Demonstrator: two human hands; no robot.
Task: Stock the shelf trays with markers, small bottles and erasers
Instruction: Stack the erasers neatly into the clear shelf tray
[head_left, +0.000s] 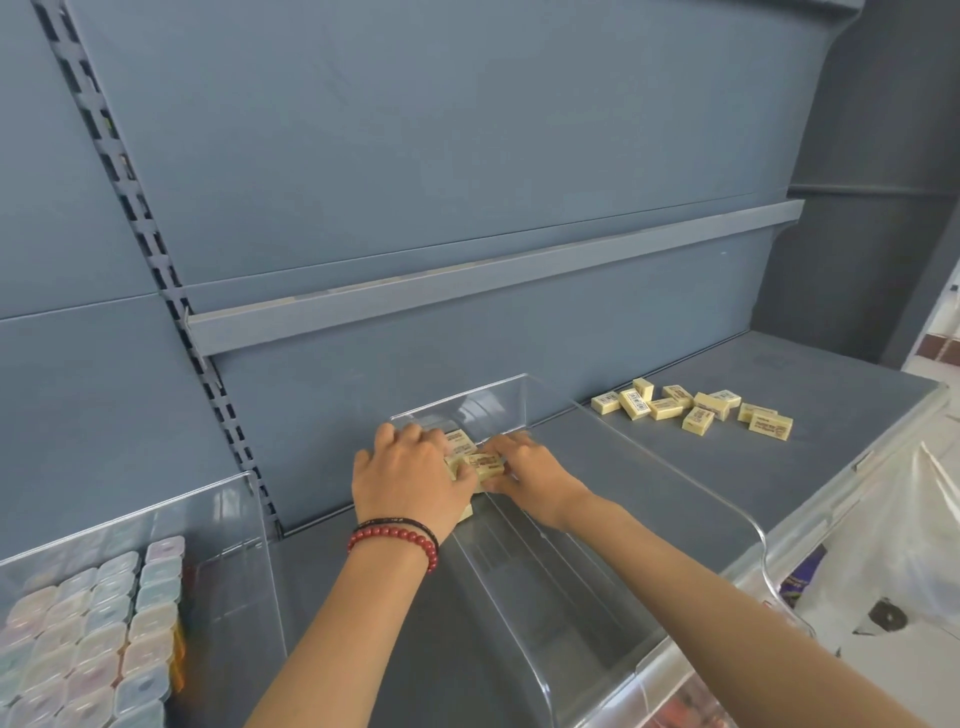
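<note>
Left tray (234, 545) already stocked. Left grip (410, 470), right grip (527, 475) clasp eraser stack (484, 464) at far end of middle tray (571, 597). Loose erasers (696, 408) still unstocked, far right.

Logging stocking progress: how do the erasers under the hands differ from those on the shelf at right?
The tray erasers sit bunched inside the clear tray; the loose erasers lie scattered outside it on the shelf. The left hand and right hand hold the tray erasers; nothing touches the loose erasers. Both are pale yellow labelled blocks.
</note>
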